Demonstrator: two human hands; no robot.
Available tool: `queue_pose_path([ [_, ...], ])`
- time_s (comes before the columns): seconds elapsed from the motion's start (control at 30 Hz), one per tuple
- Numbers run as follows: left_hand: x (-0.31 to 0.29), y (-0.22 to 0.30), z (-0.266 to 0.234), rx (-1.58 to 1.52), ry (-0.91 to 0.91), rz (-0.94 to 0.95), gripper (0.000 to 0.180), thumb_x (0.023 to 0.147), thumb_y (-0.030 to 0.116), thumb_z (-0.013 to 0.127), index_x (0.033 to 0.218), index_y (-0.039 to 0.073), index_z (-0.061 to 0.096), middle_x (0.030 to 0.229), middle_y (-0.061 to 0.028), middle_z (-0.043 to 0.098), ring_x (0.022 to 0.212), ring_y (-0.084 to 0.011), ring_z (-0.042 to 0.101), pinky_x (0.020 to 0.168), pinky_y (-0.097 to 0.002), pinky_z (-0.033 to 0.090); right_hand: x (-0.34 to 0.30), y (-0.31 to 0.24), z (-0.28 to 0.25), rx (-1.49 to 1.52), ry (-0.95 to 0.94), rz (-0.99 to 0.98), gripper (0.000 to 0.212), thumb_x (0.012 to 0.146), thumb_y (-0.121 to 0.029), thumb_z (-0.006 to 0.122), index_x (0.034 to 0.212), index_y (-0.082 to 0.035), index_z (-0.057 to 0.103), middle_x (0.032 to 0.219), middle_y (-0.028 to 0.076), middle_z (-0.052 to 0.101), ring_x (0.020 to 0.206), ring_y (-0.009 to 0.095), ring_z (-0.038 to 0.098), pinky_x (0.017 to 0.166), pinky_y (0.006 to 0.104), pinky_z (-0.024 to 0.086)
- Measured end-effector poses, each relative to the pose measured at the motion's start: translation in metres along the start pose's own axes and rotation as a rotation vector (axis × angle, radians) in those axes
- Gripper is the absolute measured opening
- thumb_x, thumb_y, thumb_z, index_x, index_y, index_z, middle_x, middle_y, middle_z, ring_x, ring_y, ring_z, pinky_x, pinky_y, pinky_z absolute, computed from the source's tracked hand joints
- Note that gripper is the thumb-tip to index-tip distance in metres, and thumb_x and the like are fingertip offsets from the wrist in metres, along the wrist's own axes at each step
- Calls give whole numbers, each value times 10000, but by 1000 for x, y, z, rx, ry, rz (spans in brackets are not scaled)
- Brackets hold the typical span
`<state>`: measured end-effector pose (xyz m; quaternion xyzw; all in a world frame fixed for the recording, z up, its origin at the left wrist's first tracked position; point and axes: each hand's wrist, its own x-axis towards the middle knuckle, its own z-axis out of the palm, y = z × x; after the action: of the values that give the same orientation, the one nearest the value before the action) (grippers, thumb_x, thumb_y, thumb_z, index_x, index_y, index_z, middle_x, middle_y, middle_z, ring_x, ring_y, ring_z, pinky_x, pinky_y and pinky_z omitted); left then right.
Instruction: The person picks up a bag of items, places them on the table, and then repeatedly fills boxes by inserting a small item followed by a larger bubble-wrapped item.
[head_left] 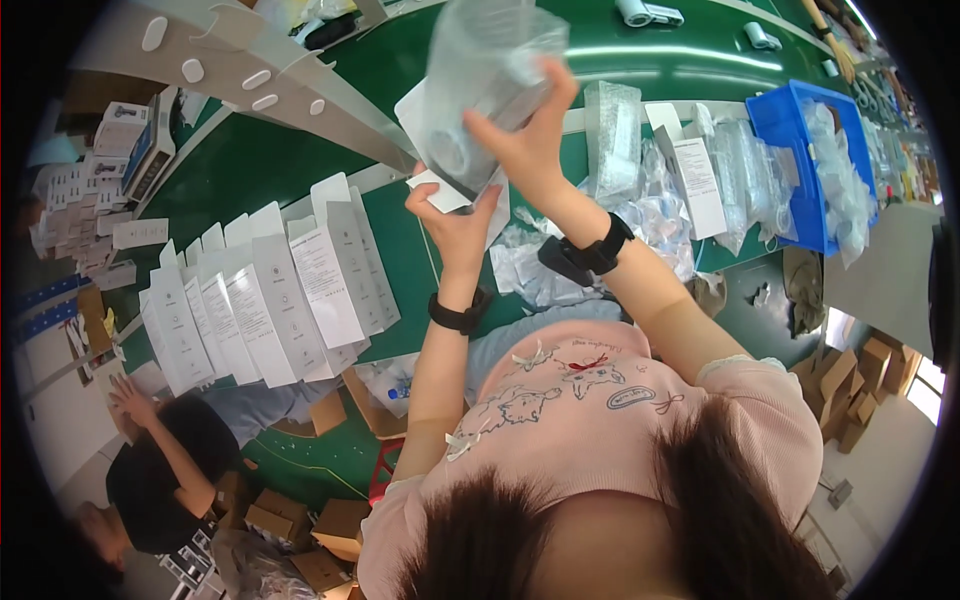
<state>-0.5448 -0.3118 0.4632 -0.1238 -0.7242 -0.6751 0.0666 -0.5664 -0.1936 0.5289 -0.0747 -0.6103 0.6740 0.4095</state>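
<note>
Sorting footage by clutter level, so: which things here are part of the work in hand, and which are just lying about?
In hand:
- left hand and right hand, both gripping the clear plastic bag
- white item inside the bag

Lying about:
- row of white cartons
- blue bin of clear bags
- loose clear bags
- green table
- cardboard boxes below

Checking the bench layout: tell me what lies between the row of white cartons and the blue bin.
In the head view, between the white cartons and the blue bin are both raised hands, left hand and right hand, holding a clear plastic bag, plus loose clear bags.
</note>
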Motion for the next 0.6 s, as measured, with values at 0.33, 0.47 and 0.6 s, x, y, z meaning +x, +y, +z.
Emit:
queue_pose_path([
  [0.33, -8, -3, -17, -89, -8, 303, 701, 586, 75, 797, 1002, 106, 234, 1287, -243, 290, 1144, -314, 370, 962, -397, 305, -42, 30, -106, -799, -509, 14, 374, 684, -86, 640, 1043, -60, 538, 1020, 141, 524, 946, 307, 521, 783, 370, 443],
  [0.47, -11, -15, -13, -35, -148, 220, 723, 566, 87, 809, 1000, 117, 231, 1287, -254, 293, 1158, -334, 361, 964, -402, 301, -78, 53, -130, -1183, -1096, 194, 344, 656, -42, 625, 988, -45, 536, 980, 157, 530, 879, 323, 543, 715, 388, 457],
  [0.6, -17, -9, -22, -92, -246, 270, 705, 568, 128, 804, 1056, 99, 296, 1294, -241, 298, 1168, -342, 360, 953, -396, 312, -88, 66, -134, -1252, -1263, 298, 292, 645, -39, 627, 920, -46, 527, 898, 153, 551, 830, 324, 558, 680, 396, 462],
])
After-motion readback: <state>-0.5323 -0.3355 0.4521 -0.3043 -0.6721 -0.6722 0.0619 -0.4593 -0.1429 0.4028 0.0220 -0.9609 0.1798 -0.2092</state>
